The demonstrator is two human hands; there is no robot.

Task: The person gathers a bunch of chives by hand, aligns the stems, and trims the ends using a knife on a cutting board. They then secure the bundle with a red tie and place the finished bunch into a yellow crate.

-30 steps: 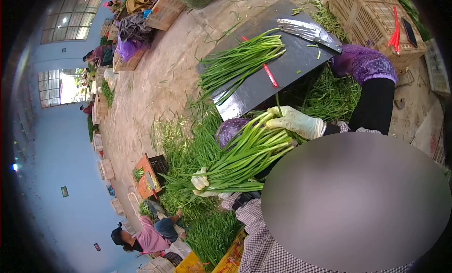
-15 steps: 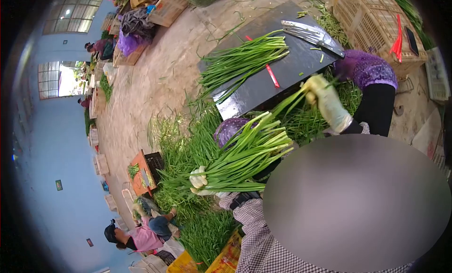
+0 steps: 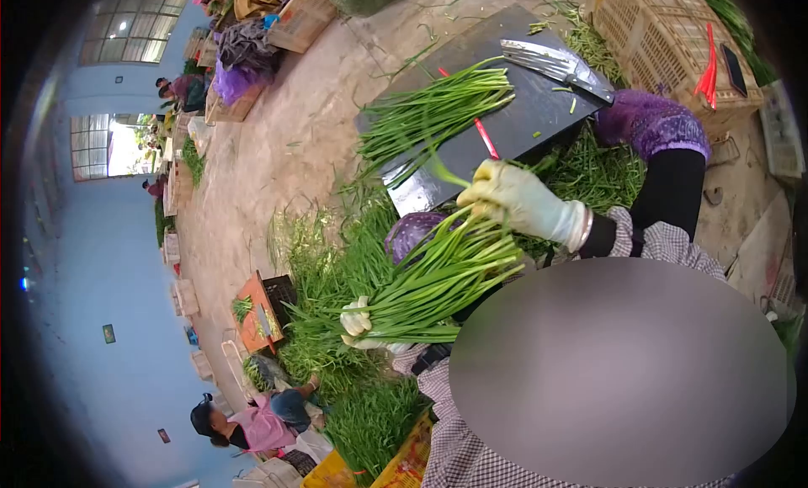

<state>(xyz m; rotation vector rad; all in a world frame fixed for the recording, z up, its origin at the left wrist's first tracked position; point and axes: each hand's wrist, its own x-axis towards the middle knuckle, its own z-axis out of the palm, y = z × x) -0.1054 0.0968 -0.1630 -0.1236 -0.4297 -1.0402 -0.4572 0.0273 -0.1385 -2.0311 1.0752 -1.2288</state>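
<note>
**Right hand back on the bundle**

Brought the right hand (image 3: 513,200) back from out to the side, onto the top end of the bundle (image 3: 438,278). Has it gloved and closed on the stalk ends there, with one thin leaf (image 3: 439,164) curling up from the fist. Grips the bundle's lower end in the gloved left hand (image 3: 358,324), wrapped tight around it. Holds it slanted, just above a purple knee (image 3: 412,234). Sits over a heap (image 3: 337,261) of loose greens on the floor (image 3: 286,143). Further out, has a dark board (image 3: 530,118) with a bunch (image 3: 429,109) laid across it, a red tie (image 3: 484,137) beside that bunch, and a knife (image 3: 551,61) at the far edge. Beyond the board, faces a crate (image 3: 656,34). Shares the floor with a person (image 3: 261,425) in pink, well apart, past the heap
</note>
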